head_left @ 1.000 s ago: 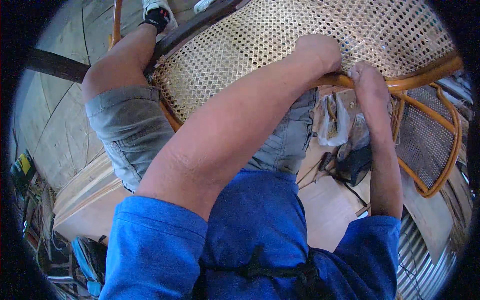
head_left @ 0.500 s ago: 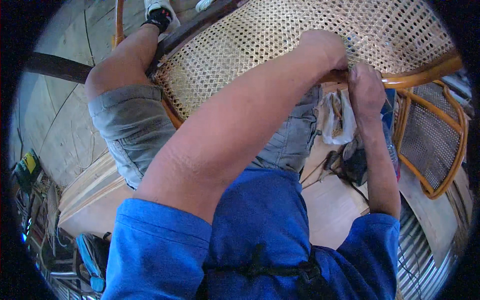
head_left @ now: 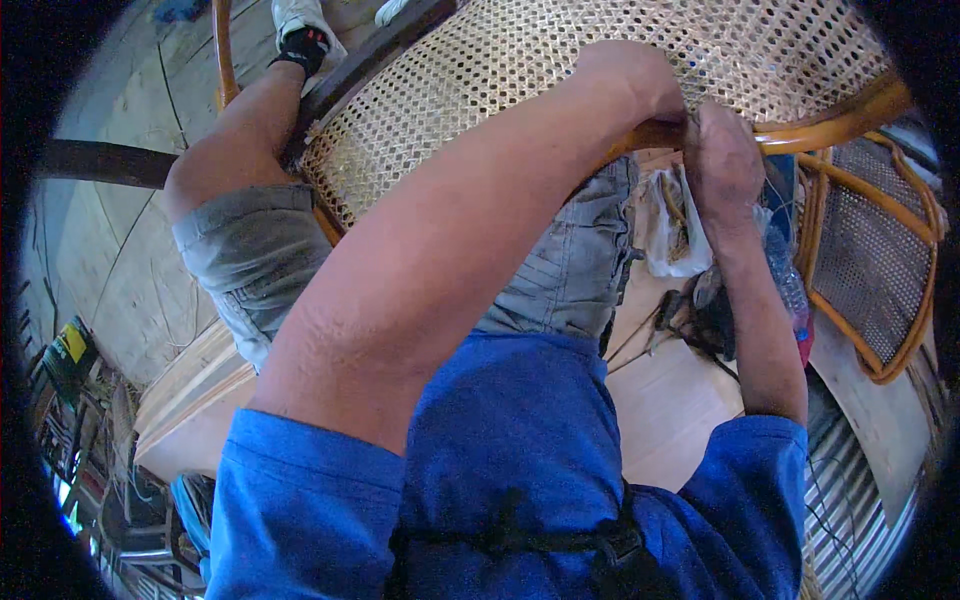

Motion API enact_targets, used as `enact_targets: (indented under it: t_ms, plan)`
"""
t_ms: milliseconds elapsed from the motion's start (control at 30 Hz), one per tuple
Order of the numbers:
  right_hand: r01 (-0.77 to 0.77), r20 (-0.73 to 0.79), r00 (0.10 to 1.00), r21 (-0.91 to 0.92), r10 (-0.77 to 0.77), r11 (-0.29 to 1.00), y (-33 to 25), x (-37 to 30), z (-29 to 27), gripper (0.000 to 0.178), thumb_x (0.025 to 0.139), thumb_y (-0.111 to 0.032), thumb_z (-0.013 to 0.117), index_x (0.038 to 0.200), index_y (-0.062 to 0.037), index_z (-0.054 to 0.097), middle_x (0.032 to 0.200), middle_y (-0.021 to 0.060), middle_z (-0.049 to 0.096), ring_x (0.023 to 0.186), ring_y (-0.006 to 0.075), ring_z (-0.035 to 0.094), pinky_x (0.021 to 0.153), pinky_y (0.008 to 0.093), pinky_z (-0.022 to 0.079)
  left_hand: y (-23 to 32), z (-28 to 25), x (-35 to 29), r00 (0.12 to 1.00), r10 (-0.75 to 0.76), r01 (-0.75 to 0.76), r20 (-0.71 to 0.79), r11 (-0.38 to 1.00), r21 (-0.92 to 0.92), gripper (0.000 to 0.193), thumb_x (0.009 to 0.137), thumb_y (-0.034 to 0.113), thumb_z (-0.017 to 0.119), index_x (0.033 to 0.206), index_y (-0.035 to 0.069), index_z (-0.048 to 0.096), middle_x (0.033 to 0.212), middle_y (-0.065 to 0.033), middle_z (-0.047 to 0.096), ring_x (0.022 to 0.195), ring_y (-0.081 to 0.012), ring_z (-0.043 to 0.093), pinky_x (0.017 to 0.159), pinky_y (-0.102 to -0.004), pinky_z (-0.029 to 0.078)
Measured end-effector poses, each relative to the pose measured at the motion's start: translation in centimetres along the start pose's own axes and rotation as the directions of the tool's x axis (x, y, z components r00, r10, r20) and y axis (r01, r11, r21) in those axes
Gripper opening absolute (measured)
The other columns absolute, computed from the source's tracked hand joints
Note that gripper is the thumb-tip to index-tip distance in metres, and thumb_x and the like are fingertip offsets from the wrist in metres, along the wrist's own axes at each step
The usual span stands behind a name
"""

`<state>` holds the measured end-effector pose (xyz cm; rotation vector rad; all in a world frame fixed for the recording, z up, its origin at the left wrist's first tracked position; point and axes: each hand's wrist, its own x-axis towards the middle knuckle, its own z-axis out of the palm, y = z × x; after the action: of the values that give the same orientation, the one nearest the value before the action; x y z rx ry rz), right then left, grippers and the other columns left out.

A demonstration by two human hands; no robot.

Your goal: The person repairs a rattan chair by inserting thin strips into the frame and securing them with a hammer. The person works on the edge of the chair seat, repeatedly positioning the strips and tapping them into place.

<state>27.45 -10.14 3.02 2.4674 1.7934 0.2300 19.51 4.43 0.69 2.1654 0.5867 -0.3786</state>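
Observation:
A pale woven cane panel (head_left: 500,70) in a glossy orange-brown rattan frame (head_left: 830,130) lies across my lap. My left hand (head_left: 640,80), bent at the wrist, is over the panel's near edge; its fingers are hidden behind the wrist. Close to it on the right, my right hand (head_left: 725,160) is closed at the frame's near rail, with its thumb side up. Whatever it grips is hidden, and I cannot tell if the hands touch.
To the right stands another rattan frame with a darker woven panel (head_left: 870,250). A white plastic bag (head_left: 675,235) holding brown pieces and a clear plastic bottle (head_left: 788,280) are beside my right forearm. Wooden boards (head_left: 195,400) lie at the left. A dark beam (head_left: 105,162) passes by my left knee.
The view has shifted slightly, so the frame and both hands appear a little higher. Both hands stay together at the near edge of the cane panel.

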Motion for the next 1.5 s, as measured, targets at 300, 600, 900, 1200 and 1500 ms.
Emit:
enact_targets:
  t_ms: [300,600,900,1200,1500]
  plan:
    - [-0.177,-0.142,0.977,-0.132,0.158,0.975,-1.8,-0.2,-3.7,0.023,0.082,-0.02,0.058,0.1,-0.0053,0.059,0.103,0.0199,0.059,0.098,0.0346,0.056,0.083,0.0402,0.044,-2.1,1.3,0.8,0.994,0.077,-0.079,-0.081,0.996,-0.028,0.035,0.075,0.034,0.059,0.101,0.013,0.068,0.106,-0.0087,0.065,0.097,-0.0253,0.063,0.082,-0.0382,0.05]
    - [-0.741,0.468,0.665,0.317,0.581,0.592,-7.2,-17.9,2.9,0.022,0.085,-0.017,0.058,0.096,0.0019,0.059,0.089,0.0224,0.062,0.086,0.0373,0.059,0.075,0.0415,0.045,-1.6,0.0,-1.0,0.988,0.146,-0.153,-0.045,0.948,-0.28,0.053,0.072,0.056,0.062,0.078,0.004,0.067,0.068,-0.0113,0.061,0.064,-0.0227,0.061,0.058,-0.0393,0.051]
    - [-0.811,0.457,0.554,0.486,0.696,0.326,-9.7,-22.5,5.3,0.024,0.09,-0.016,0.052,0.107,-0.0001,0.051,0.093,0.0167,0.058,0.08,0.0306,0.056,0.074,0.0381,0.044,-0.5,1.0,-0.2,0.998,-0.007,0.0,-0.069,0.996,-0.091,0.061,0.069,0.056,0.06,0.104,0.006,0.066,0.108,-0.0135,0.064,0.1,-0.0278,0.061,0.087,-0.0369,0.047]
    - [-0.632,0.507,0.691,0.77,0.516,0.09,-4.5,-13.3,-6.6,0.027,0.09,-0.012,0.049,0.115,-0.0016,0.054,0.082,0.0078,0.06,0.072,0.0111,0.057,0.062,0.0259,0.047,-3.1,4.0,-0.3,0.948,0.16,-0.203,-0.277,0.97,-0.134,0.038,0.075,0.04,0.057,0.08,0.004,0.068,0.079,-0.02,0.065,0.076,-0.0343,0.064,0.072,-0.0444,0.05]
    - [-0.528,0.42,0.826,0.344,0.376,0.776,0.9,-12.6,-4.5,0.025,0.093,-0.026,0.049,0.101,-0.0025,0.053,0.062,0.0049,0.051,0.051,0.0114,0.049,0.048,0.0272,0.04,-2.7,3.1,-1.3,0.968,0.076,-0.123,-0.24,0.975,-0.188,0.033,0.074,0.031,0.058,0.091,0.006,0.068,0.094,-0.0153,0.066,0.09,-0.0312,0.064,0.079,-0.041,0.05]
